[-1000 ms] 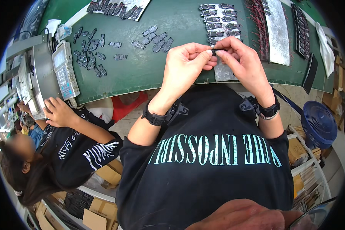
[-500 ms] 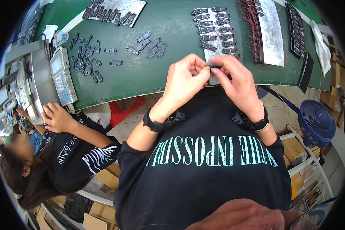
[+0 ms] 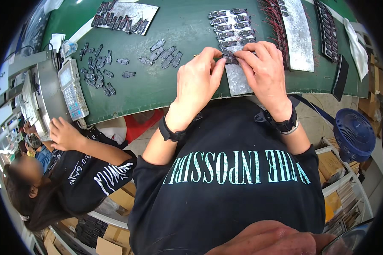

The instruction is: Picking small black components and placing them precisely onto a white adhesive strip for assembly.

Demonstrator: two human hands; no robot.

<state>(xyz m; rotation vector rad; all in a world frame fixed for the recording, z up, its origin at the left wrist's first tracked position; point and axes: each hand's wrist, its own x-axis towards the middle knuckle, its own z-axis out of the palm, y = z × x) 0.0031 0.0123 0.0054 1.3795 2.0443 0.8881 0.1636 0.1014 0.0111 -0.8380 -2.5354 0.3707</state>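
Note:
A pale metal plate [image 3: 239, 80] lies in front of me, with two columns of small black rectangular parts [image 3: 245, 32] on its far portion. At the near end of these columns, a small black part [image 3: 231, 60] sits between my two hands. My left hand [image 3: 196, 80] has its thumb and forefinger closed at the part's left end. On the other end, the fingertips of my right hand [image 3: 266, 68] are closed as well. My fingers partly cover this part and its neighbours, so whether it touches the plate is hard to see.
Loose black parts [image 3: 100, 63] are scattered at left on the green table [image 3: 157, 91], with a small pile [image 3: 168, 53] nearer the middle. A plate with red-wired parts [image 3: 274, 29] stands to the right. At far left a co-worker's hand [image 3: 66, 135] is near a keypad device [image 3: 72, 93].
Both hands have moved away from me, from the plate's near end up to the rows of parts. They have spread slightly apart, and more bare plate shows below them.

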